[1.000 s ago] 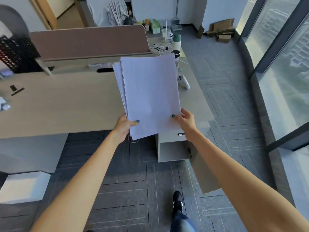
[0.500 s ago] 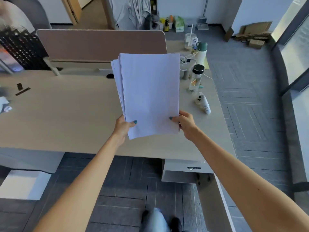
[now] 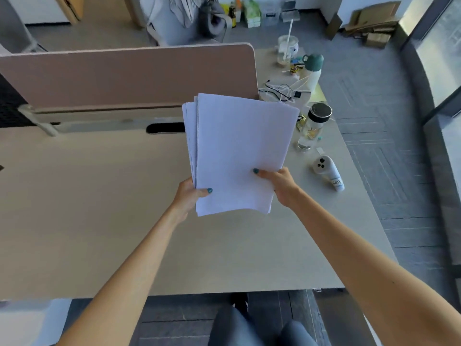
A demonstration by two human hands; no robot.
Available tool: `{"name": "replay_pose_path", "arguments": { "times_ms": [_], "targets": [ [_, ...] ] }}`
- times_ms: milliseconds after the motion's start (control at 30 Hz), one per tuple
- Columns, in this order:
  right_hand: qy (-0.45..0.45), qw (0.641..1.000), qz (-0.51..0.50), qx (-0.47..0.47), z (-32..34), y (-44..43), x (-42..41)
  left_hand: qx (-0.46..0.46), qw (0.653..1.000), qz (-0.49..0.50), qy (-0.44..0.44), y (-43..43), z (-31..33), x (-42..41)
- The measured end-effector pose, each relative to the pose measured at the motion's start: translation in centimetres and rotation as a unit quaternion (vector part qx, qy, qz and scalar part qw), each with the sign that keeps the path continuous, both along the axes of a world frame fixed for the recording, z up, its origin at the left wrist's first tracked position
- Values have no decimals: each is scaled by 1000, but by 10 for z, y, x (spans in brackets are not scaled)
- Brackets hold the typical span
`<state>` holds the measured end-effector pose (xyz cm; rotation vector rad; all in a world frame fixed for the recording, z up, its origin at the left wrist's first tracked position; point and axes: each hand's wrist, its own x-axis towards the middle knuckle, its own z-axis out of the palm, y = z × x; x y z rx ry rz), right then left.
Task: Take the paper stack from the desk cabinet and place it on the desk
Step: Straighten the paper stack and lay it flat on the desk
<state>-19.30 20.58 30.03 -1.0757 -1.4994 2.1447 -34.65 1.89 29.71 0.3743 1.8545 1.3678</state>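
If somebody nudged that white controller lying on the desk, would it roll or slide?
The white controller lies on its side on the flat desk, so it probably slides or pivots rather than tips. Its rounded body might let it rock or roll. It looks like light plastic.

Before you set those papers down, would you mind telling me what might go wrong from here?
The paper stack is already fanned along its left edge, and the left hand and right hand pinch only its near corners, so sheets may slip. Lowered to the right, it might knock the glass bottle or white controller on the desk.
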Motion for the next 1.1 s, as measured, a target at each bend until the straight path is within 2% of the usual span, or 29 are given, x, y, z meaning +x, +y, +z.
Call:
{"name": "replay_pose_path", "arguments": {
  "times_ms": [200, 367, 733, 1100],
  "targets": [
    [-11, 1000, -15, 19, -11, 6, -19, 62, 997, 6, -49, 23, 9, -36],
    [-29, 998, 7, 62, -12, 16, -24, 99, 994, 7, -43, 28, 17, -52],
    [-72, 995, 12, 63, -21, 23, -8, 84, 996, -22, -9, 27, 19, -34],
    [-3, 996, 76, 40, 8, 34, 16, 91, 994, -58, 26, 28, 39, -24]
  ]
}}
